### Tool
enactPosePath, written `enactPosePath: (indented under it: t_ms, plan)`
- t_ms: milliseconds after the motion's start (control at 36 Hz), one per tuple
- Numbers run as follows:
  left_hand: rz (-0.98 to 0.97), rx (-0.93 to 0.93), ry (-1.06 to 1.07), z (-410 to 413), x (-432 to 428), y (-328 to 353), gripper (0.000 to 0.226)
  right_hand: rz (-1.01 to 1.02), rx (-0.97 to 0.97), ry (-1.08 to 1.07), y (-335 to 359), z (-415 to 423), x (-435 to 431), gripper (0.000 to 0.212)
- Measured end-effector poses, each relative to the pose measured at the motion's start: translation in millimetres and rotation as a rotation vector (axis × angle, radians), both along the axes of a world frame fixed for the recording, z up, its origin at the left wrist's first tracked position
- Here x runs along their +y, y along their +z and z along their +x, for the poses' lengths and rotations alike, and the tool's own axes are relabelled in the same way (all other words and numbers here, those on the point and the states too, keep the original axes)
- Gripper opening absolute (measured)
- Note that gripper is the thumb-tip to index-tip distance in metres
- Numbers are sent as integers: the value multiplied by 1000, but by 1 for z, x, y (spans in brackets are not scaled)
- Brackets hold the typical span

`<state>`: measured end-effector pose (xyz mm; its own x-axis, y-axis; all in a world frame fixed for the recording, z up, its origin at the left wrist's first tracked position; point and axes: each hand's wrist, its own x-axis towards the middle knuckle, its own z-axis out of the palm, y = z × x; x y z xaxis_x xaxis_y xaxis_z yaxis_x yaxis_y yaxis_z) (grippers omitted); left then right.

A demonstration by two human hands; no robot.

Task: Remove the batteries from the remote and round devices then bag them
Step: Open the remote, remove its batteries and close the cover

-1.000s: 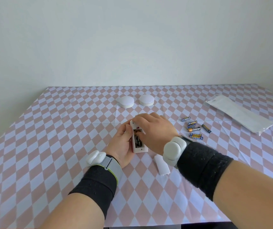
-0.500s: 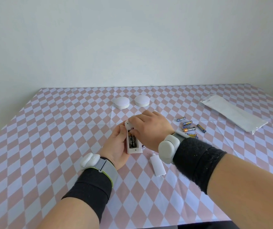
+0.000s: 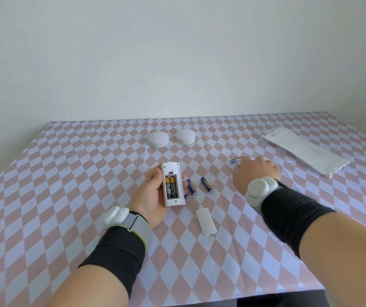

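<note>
The left hand (image 3: pixel 152 196) holds the remote (image 3: pixel 173 201), fingers curled round its edges, its two batteries (image 3: pixel 171 187) lying lengthwise, pointing away from the person. The right hand (image 3: pixel 255 173) is well off to the right; whether its fingers hold anything I cannot tell.

L hand (image 3: pixel 153 196) holds remote (image 3: pixel 172 185) back-up, compartment open w/ 2 batteries (image 3: pixel 171 187) inside. Just right of it, 3 blue cells (image 3: pixel 206 184) lie on the checked cloth (image 3: pixel 66 173), 1 partly hidden behind the remote. Nearer the viewer lies the cover (image 3: pixel 206 221), apart from remote. R hand (image 3: pixel 255 173) is back-up well to the right, fingers hidden; 1 more cell (image 3: pixel 236 160) shows just beyond it. 2 round devices (image 3: pixel 157 139) sit side by side at back. Far right lies the bag (image 3: pixel 306 149).
</note>
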<state>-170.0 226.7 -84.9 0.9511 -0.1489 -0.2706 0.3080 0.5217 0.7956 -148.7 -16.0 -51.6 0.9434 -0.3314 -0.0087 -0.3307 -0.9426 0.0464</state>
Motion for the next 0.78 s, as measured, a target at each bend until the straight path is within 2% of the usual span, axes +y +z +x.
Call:
enactPosePath:
  t_ms: [139, 306, 417, 500, 611, 694, 778]
  plan:
    - [9, -3, -4, -1, 1, 1, 44, 27, 16, 1, -5, 3, -3, 29]
    - [-25, 5, -3, -1, 0, 0, 43, 103, -2, -69, -11, 8, -5, 28]
    - [-29, -5, -3, -1, 1, -1, 42, 209, -168, -42, -12, 6, -1, 31]
    - [-31, -8, -11, -1, 1, -1, 39, 374, -346, 135, -10, -3, 10, 32]
    - [-42, -5, -26, 0, 2, -3, 34, 518, -521, 602, -8, -19, 38, 30]
    - [-47, 11, -27, 0, 2, -4, 35, 545, -587, 857, -12, -30, 64, 27]
    - [-86, 26, -18, 0, 2, -3, 36, 561, -595, 986, -17, -38, 82, 26]
